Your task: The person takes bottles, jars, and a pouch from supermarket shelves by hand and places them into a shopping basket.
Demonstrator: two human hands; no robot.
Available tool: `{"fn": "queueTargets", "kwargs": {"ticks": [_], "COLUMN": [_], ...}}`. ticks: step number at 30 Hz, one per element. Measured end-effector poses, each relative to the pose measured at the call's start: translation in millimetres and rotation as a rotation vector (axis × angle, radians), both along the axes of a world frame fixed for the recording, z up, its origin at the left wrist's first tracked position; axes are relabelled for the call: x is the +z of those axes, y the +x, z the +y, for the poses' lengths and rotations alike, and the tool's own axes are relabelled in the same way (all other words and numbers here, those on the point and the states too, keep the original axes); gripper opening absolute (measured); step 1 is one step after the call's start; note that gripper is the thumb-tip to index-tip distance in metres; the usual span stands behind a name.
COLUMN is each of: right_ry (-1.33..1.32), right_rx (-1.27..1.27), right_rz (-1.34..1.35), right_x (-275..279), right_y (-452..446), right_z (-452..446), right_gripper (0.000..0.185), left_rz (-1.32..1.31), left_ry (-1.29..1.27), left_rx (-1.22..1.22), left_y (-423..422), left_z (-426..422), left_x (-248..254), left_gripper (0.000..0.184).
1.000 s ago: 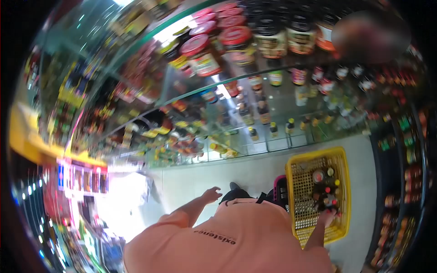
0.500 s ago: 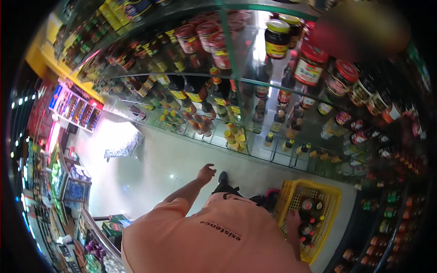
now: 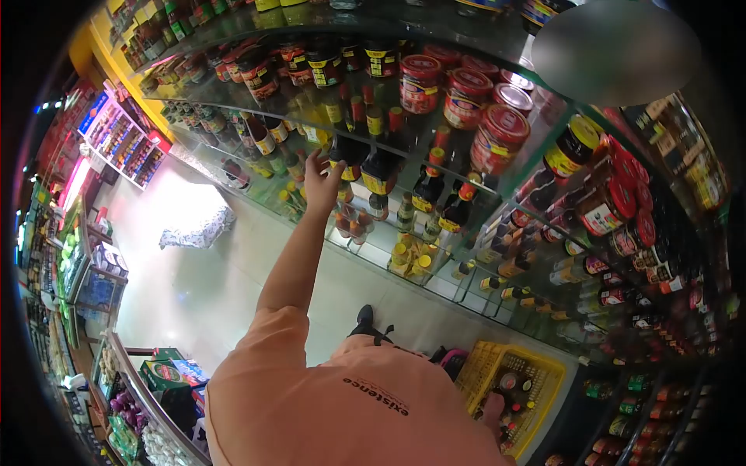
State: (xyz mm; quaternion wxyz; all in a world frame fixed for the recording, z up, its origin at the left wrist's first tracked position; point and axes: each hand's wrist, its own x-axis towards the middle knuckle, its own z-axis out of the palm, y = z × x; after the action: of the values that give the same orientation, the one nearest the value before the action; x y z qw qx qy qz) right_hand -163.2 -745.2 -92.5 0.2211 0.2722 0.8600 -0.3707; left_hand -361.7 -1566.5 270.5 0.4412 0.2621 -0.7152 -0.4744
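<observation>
My left hand is raised to the glass shelving, its fingers apart and nothing in them. Just beyond the fingertips stand dark sauce bottles with yellow labels; whether I touch one I cannot tell. Low on my right side, my right hand is closed at the near rim of a yellow plastic basket, its fingers partly hidden. Inside the basket lie several bottles and jars, some with red caps.
Red-lidded jars and more bottles fill the glass shelves ahead. Pale floor tiles stretch to the left, toward a patterned bundle. Green cartons stand at lower left. Another rack of jars is at lower right.
My left hand has risen from above the floor to the bottles on the shelf. My view has turned, so the shelves appear closer. The right hand stays at the basket.
</observation>
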Motion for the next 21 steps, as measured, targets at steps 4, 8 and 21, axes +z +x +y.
{"fn": "queueTargets", "kwargs": {"ticks": [4,8,21], "right_ry": [0.158,0.242,0.262], "right_rx": [-0.111,-0.178,-0.173], "right_rz": [0.052,0.085,0.378], "right_x": [99,97,120], "right_y": [-5,-1,-5], "right_z": [-87,-107,-240], "right_gripper": [0.023,0.024,0.023], "left_rz": [0.096,0.136,0.071], "left_ry": [0.038,0.086,-0.106], "left_rx": [-0.067,-0.088,-0.474], "left_y": [-28,-38,-65], "left_z": [-38,-58,-93], "left_x": [-8,-14,1], "left_gripper": [0.068,0.069,0.036]}}
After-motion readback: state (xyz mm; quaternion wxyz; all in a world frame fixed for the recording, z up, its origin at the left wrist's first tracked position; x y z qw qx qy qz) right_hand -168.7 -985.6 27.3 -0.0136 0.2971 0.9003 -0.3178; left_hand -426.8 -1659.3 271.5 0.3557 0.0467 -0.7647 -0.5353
